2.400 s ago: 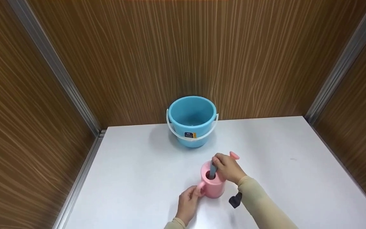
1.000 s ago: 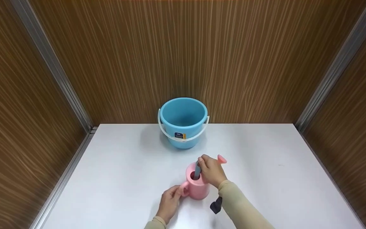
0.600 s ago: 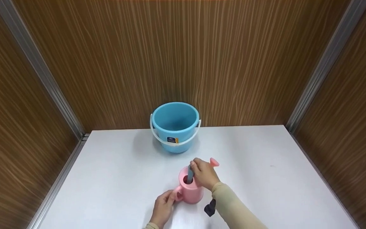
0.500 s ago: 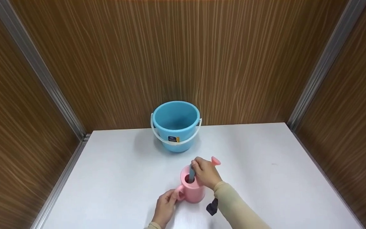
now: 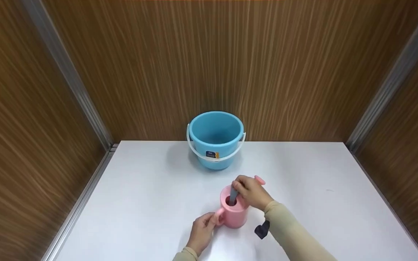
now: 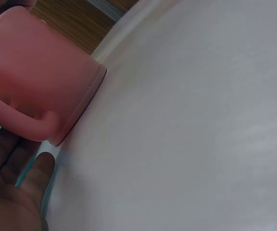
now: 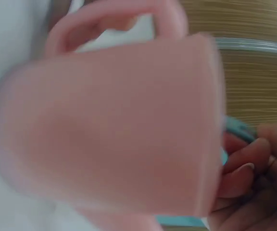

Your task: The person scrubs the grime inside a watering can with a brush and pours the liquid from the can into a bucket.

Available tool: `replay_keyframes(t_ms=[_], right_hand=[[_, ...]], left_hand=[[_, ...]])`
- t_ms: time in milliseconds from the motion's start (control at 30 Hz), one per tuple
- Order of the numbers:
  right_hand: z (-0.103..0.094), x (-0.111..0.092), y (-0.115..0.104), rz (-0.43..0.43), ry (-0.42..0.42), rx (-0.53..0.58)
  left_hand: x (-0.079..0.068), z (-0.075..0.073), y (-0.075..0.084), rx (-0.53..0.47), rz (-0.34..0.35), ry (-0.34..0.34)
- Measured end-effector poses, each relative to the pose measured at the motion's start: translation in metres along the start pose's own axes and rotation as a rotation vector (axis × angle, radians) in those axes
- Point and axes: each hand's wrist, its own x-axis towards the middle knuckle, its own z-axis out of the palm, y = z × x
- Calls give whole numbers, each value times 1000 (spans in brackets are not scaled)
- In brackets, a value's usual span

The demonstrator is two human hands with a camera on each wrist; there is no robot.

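Observation:
A pink watering can (image 5: 235, 217) stands upright on the white table, its round spout head (image 5: 259, 180) pointing to the far right. My left hand (image 5: 201, 232) holds the can's handle at the left; in the left wrist view, fingers show through the handle loop (image 6: 25, 122). Above the can's opening, my right hand (image 5: 254, 192) pinches a flat grey-blue handle (image 5: 233, 194), whose lower end goes down into the can and is hidden. The right wrist view shows this grey-blue handle (image 7: 239, 129) between thumb and fingers at the can's rim.
A light blue bucket (image 5: 216, 165) with a white carrying handle stands behind the can, close to the brown wood-grain back wall (image 5: 209, 54). Side walls with metal edge strips enclose the white table (image 5: 132, 203). A dark strap piece (image 5: 262, 230) hangs at the right wrist.
The head view has shifted back and forth. Relative to the can, both hands keep nearly the same places, and the grey-blue handle moves only slightly in the opening.

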Motion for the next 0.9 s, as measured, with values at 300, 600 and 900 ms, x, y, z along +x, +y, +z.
replay_keyframes(t_ms=[300,600,900], right_hand=[[-25,-7,5,171,68,349],[-40,-29,-23,158,-14,373],[-24,-31,-5,78,-120,141]], left_hand=[[8,10,-21,-22,12,-1],[-2,21,-24,-122,45,-43],[-11,23,-6,-205,64,-76]])
